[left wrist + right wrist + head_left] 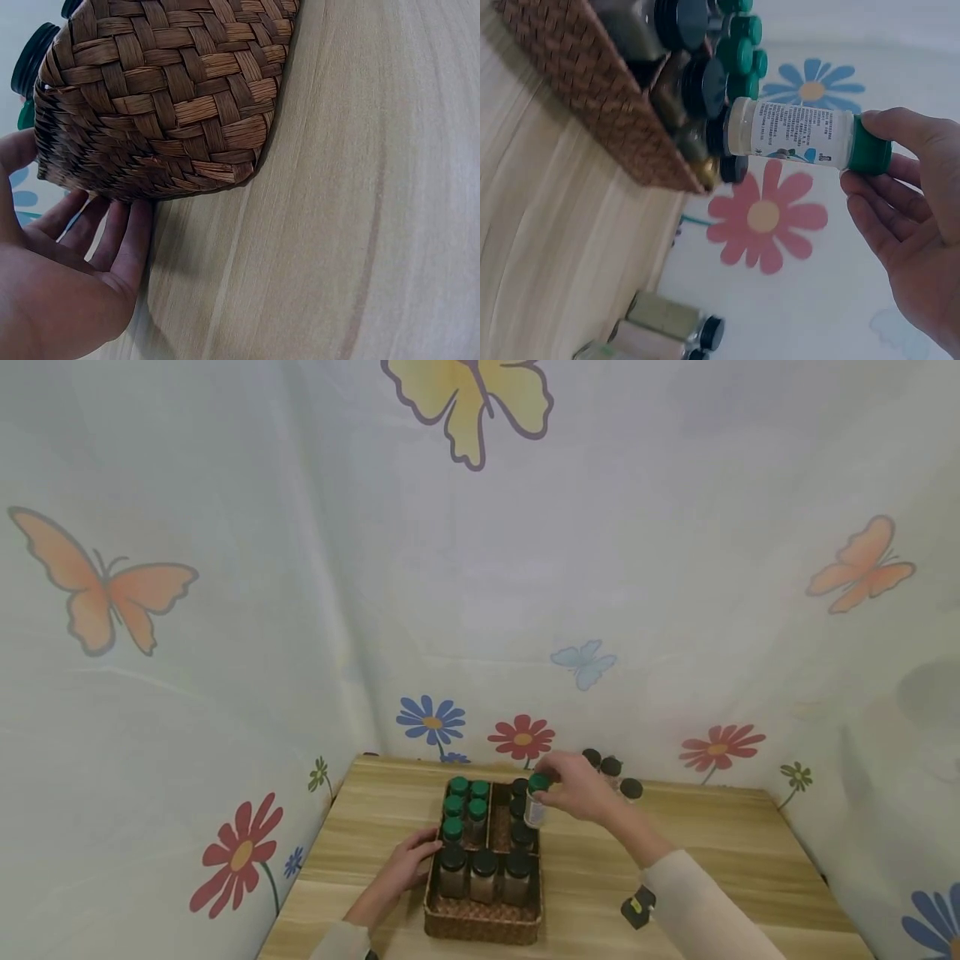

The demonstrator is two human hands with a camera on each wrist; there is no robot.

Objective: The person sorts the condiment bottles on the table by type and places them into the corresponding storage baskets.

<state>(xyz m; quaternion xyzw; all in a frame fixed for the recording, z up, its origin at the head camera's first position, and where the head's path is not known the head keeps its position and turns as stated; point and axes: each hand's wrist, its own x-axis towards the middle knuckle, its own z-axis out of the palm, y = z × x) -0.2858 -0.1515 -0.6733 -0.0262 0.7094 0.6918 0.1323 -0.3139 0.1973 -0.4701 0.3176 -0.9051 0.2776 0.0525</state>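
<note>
A brown woven basket (480, 930) with compartments holds several spice jars. Green-lidded jars (452, 829) stand in its back left section, black-lidded ones (483, 864) in the front and along the back right. My left hand (408, 862) rests against the basket's left side; in the left wrist view its extended fingers (129, 247) touch the woven wall. With thumb and fingers, my right hand (581, 787) pinches the green lid of a clear spice jar (791, 135) with a white printed label. That jar hangs upright above the back right section, near the black-lidded jars there.
More black-lidded jars (611, 767) stand at the back of the wooden table (600, 868), right of the basket. A small dark object with a yellow mark (637, 907) lies near my right forearm. A patterned curtain (480, 610) surrounds the table.
</note>
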